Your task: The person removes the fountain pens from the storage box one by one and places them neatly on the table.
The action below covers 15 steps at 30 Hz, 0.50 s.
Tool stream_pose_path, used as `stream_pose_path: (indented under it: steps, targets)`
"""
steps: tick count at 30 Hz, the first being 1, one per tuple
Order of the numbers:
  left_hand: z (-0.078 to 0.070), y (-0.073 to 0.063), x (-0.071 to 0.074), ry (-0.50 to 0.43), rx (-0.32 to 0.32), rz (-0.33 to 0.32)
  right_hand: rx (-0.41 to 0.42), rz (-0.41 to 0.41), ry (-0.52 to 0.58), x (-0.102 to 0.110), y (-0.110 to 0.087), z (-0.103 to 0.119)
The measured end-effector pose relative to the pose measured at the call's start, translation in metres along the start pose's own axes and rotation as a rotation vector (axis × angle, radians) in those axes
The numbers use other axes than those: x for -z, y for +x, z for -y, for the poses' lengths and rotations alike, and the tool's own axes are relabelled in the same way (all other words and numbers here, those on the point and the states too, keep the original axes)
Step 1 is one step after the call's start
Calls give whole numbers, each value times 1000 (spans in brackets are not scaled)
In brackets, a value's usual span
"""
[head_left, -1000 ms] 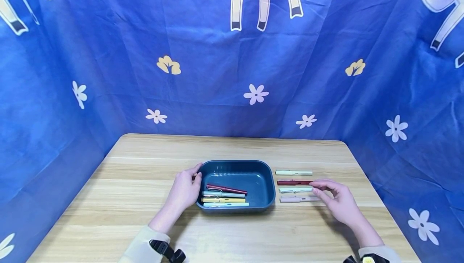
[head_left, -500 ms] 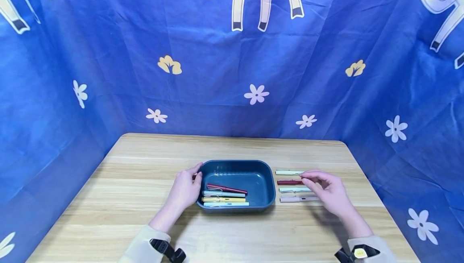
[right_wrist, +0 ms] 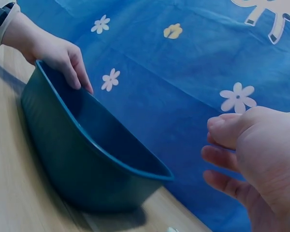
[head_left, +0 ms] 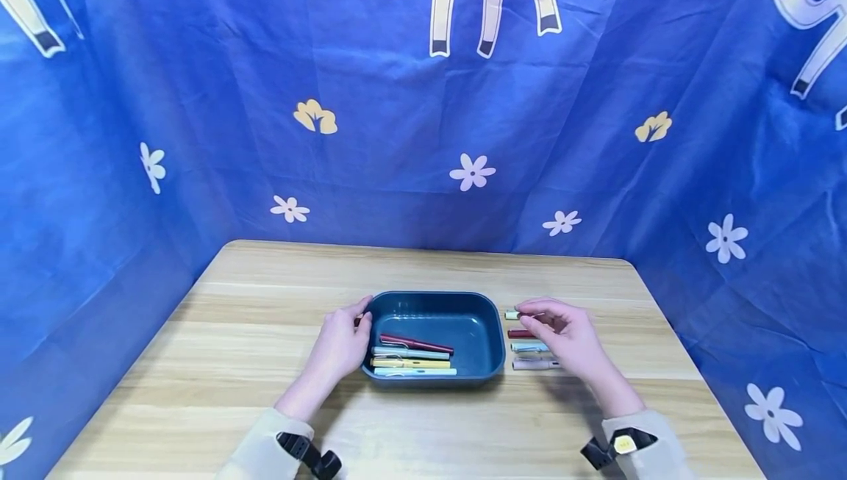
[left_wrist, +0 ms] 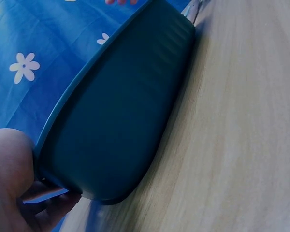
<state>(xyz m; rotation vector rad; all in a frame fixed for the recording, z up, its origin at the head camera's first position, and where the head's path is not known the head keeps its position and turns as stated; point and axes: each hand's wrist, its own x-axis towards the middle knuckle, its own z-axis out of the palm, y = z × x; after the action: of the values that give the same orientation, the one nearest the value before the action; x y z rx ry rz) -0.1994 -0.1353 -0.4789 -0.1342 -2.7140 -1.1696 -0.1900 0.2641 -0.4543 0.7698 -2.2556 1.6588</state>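
Observation:
A dark teal box [head_left: 479, 373] stands on the table with several pens at its near left: a dark red pen [head_left: 417, 345], a grey-blue pen [head_left: 412, 353], a yellow pen [head_left: 413, 364] and a pale blue pen [head_left: 415, 373]. My left hand [head_left: 340, 340] grips the box's left end at the rim. Over a row of pens right of the box hovers my right hand [head_left: 569, 337], fingers loosely bent, nothing visible in them. It partly hides a pale green pen [head_left: 512, 314], a red pen [head_left: 520, 334], a mint pen [head_left: 529, 347] and a lavender pen [head_left: 534, 364].
A light wooden table [head_left: 198, 370] lies under everything. Behind it and at both sides hangs a blue printed cloth [head_left: 397, 134]. Both wrists carry black straps with small cameras, such as the left wrist strap [head_left: 298, 447].
My right hand has moved left and slightly back over the row of pens, covering more of them. The left hand has stayed on the box, and the pens lie as before.

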Motion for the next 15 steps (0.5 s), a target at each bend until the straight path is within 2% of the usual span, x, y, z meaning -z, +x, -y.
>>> stream_pose_path:
  steps: [7, 15]
  targets:
    - [0, 1, -1, -14, -9, -5, -52, 26, 94, -19, 13, 0]
    - [1, 1, -2, -21, -4, -8, -89, 47, 104, -36, 23, -1]
